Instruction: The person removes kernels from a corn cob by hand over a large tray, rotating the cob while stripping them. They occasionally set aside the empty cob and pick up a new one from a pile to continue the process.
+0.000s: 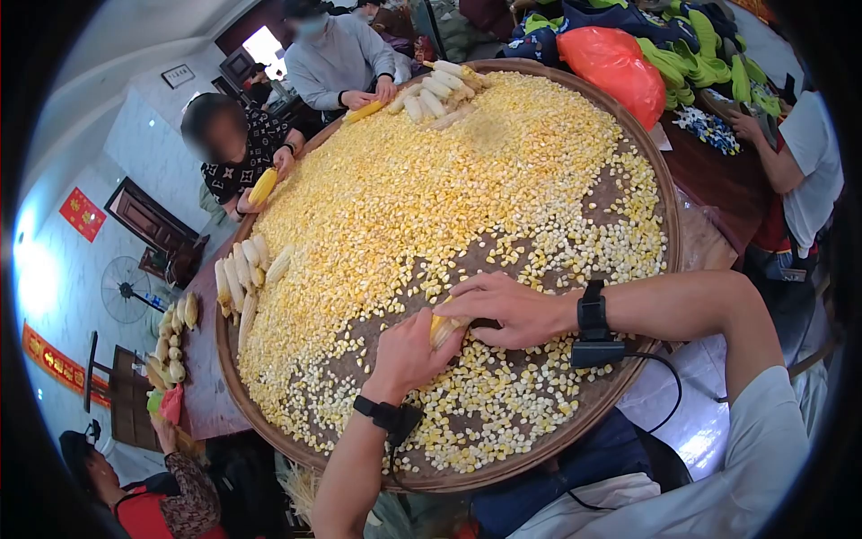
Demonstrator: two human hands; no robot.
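My left hand (411, 352) is wrapped round an ear of corn (442, 329), low over the near part of a big round tray (235, 382). My right hand (510, 310) grips the same ear from the other side, its fingers bent over the top. Much of the ear is hidden under my fingers; yellow kernels show between the hands. Loose yellow and white kernels (395, 207) cover most of the tray, thick in the middle and thinner around my hands. Each of my wrists bears a black strap with a small device and a cable.
Stripped cobs (238, 278) lie at the tray's left edge, more cobs (440, 90) at its far edge. Two people across the tray hold ears of corn (263, 186). A red plastic bag (612, 72) and green-and-navy shoe pieces (691, 54) lie beyond. Other people work at both sides.
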